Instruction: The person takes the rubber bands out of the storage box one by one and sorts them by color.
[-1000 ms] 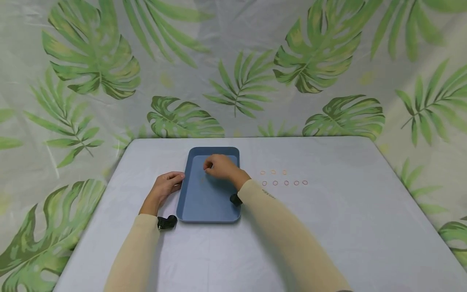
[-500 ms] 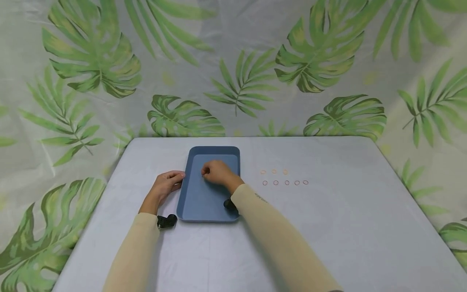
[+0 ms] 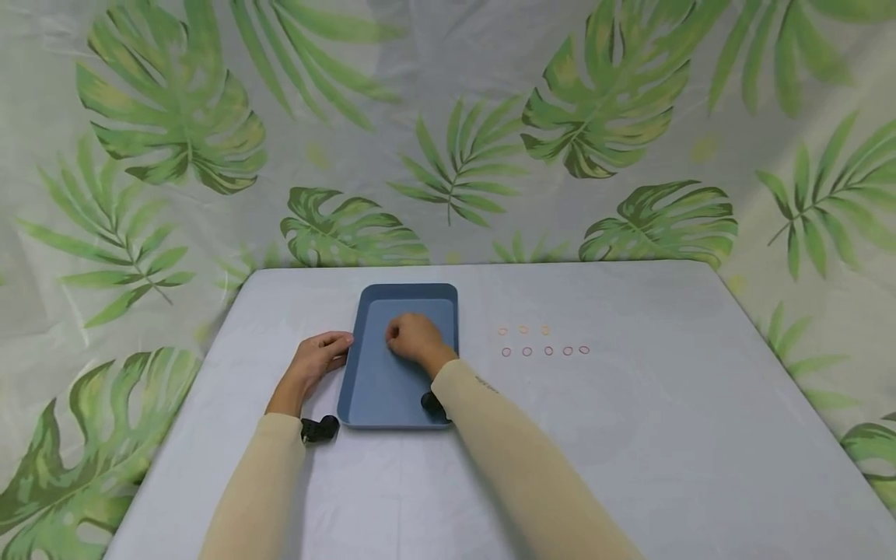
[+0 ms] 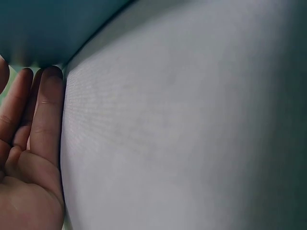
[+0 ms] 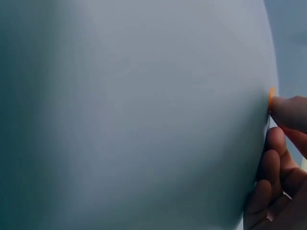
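Observation:
In the head view my right hand (image 3: 416, 339) is over the inside of a blue tray (image 3: 378, 397), fingers curled. The right wrist view shows its thumb at a small orange rubber band (image 5: 271, 98), pinched low against the tray floor; the far fingertips are partly out of view. My left hand (image 3: 318, 359) rests beside the tray, its fingertips touching the left outer wall. In the left wrist view those fingers (image 4: 48, 115) lie extended against the tray's side (image 4: 57, 28), holding nothing.
Right of the tray, on the white table (image 3: 665, 435), lie a row of three orange rubber bands (image 3: 519, 330) and a nearer row of several red rubber bands (image 3: 544, 351). A leaf-patterned cloth (image 3: 455, 155) hangs behind the table.
My right hand has shifted slightly toward me within the tray, its fingers curling closer to the floor. A faint small thing seen there earlier is now hidden or taken. The left hand stays put.

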